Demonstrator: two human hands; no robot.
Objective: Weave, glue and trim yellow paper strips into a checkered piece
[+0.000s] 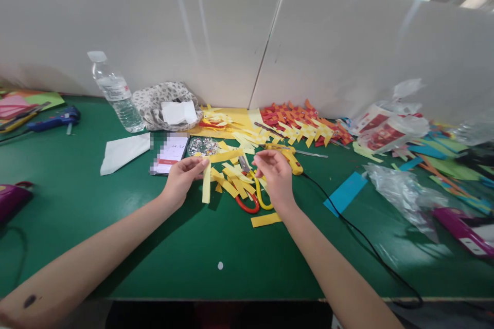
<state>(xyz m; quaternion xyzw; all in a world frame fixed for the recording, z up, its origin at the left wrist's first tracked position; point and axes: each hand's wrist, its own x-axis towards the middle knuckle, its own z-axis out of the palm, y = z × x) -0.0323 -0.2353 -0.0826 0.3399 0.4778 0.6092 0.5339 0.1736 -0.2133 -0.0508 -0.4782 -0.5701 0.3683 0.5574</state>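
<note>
My left hand (184, 177) pinches folded yellow paper strips (226, 156) between thumb and fingers. One pale end hangs down, and a deeper yellow length reaches right toward my other hand. My right hand (275, 174) is closed with its fingertips together, just right of the strip's far end; what they hold, if anything, is too small to tell. Below and between the hands lies a pile of loose yellow strips (236, 181). Scissors with red and yellow handles (249, 205) lie partly under that pile. Another yellow strip (265, 220) rests near my right wrist.
Behind the hands lie a phone (173, 151), a dish of small beads (203, 146), a yellow glue gun (295, 159) and folded red and yellow paper pieces (297, 122). A water bottle (118, 95) stands left. A blue paper piece (346, 194) and plastic bag (405, 195) lie right.
</note>
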